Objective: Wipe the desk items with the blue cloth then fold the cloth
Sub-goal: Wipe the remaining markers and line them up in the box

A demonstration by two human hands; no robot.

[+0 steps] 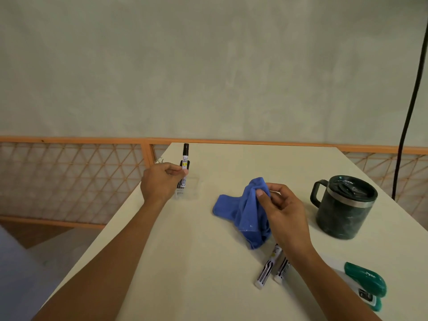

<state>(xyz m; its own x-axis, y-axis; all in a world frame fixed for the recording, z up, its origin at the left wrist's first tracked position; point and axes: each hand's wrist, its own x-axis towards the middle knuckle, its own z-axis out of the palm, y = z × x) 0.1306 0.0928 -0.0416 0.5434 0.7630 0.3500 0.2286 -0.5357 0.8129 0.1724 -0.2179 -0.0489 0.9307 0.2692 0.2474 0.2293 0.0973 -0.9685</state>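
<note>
- Near the middle of the bench (185,251), the blue cloth (243,214) sits bunched up, with its lower folds on the surface and its top peak lifted.
- Your right hand (286,214) pinches that peak between the thumb and curled fingers.
- Just below the cloth, two white markers (268,266) lie side by side on the bench, partly under your right wrist. The cloth's lower edge comes close to their upper ends, but you cannot tell whether it touches them.
- Your left hand (159,181) is well to the left of the cloth, near the bench's left edge, with its fingers curled round an upright black-capped marker (185,158).
- That marker's lower end stands in what looks like a clear holder (192,189), whose outline is faint.
- To the right of the cloth, apart from it, stands a dark green lidded mug (342,209), its handle pointing left toward your right hand.
- Nearer you on the right, a green stapler (368,278) lies by the bench edge, on the far side of your right forearm.
- Behind the bench runs an orange lattice railing (69,181), and a black cable (412,100) hangs down at the far right.
</note>
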